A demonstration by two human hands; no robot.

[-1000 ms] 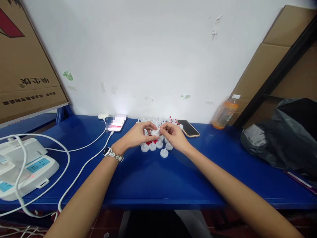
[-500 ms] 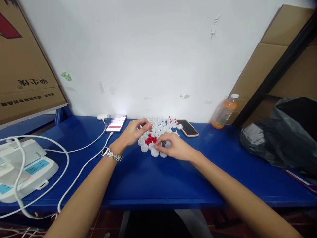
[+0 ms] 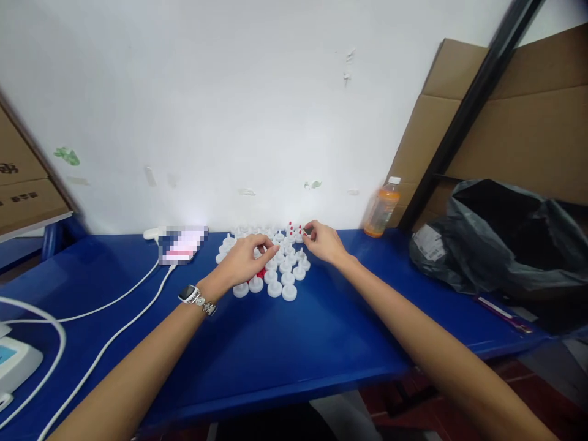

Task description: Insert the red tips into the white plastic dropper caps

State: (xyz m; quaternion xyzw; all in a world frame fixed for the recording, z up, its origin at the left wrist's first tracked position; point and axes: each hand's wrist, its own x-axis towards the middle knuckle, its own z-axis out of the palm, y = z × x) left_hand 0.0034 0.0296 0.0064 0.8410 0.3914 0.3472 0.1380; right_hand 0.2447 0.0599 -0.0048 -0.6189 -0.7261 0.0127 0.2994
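Several white round plastic pieces with thin upright stems (image 3: 288,293) stand in a cluster on the blue table (image 3: 294,349). Over the left part of the cluster is my left hand (image 3: 248,262), fingers curled and thumb near the fingertips; whatever they hold is too small to make out. Small red pieces (image 3: 260,274) lie partly hidden under it. At the back right edge my right hand (image 3: 325,242) is pinched beside several white pieces with red tips (image 3: 291,229). What sits between its fingertips is too small to tell.
A charging phone (image 3: 184,244) with a white cable lies to the left. An orange drink bottle (image 3: 383,208) stands against the wall at the right, near a dark plastic bag (image 3: 445,245). Part of a white power strip (image 3: 21,367) shows at the far left.
My right hand has moved from the front of the cluster to its back right edge, by the red-tipped pieces. My left hand stays over the cluster. The view has turned right.
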